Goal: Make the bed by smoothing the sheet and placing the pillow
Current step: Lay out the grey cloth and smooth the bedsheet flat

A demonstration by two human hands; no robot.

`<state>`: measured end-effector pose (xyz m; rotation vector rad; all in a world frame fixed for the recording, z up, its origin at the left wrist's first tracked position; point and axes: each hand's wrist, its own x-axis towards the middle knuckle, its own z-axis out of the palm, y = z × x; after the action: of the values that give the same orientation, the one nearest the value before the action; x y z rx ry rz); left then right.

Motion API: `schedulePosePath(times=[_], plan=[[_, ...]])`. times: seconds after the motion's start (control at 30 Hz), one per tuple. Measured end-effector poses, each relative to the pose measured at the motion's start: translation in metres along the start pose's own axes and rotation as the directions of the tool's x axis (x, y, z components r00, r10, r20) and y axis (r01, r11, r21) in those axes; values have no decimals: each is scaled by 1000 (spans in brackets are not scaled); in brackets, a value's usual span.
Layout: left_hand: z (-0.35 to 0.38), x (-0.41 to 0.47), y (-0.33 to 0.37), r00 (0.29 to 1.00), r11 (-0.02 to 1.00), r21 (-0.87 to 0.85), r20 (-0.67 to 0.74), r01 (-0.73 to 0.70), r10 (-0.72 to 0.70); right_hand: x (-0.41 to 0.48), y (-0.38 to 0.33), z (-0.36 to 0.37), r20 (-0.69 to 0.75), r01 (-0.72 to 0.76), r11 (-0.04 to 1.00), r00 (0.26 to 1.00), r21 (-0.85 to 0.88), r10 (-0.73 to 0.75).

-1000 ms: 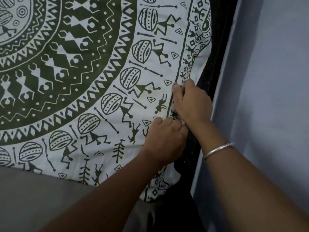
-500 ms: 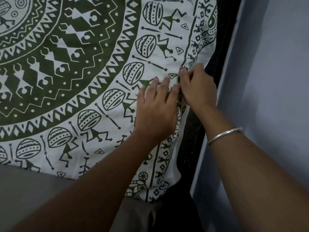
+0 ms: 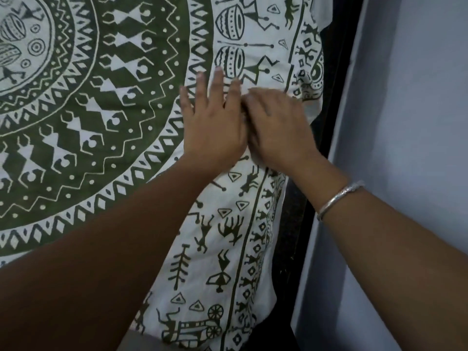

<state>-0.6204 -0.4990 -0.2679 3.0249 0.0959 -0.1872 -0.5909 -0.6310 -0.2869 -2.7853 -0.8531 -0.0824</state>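
Dark bed edge (image 3: 296,236) along the right, green-and-white figure-printed sheet (image 3: 126,122) spread flat across it, border lying just beside that edge.

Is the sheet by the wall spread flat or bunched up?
Spread flat: the sheet shows no big folds around the left hand and right hand resting on it.
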Motion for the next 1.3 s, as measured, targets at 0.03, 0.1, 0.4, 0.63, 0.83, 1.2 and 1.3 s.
schedulePosePath(times=[0.03,0.1,0.4,0.63,0.83,1.2,1.3], plan=[[1,4,-4,998,999,-29,48,35,-33,3,-1,3,102,73,997,992,6,-73],[4,11,-9,991,998,-56,131,33,-25,10,6,1,261,94,996,961,11,-93],[-30,66,-43,997,995,-72,36,-65,68,84,16,-26,270,2,985,962,-172,45],[-16,92,-64,976,994,-7,190,105,-102,136,40,1,422,320,947,860,-10,-286],[-13,158,-64,989,999,13,142,44,-46,209,109,9,303,103,988,951,-115,-64],[-34,290,-60,992,997,-51,118,49,-43,294,130,1,397,327,945,869,-11,-296],[-38,317,-57,991,998,-59,134,30,-22,318,162,2,395,358,934,855,18,-336]])
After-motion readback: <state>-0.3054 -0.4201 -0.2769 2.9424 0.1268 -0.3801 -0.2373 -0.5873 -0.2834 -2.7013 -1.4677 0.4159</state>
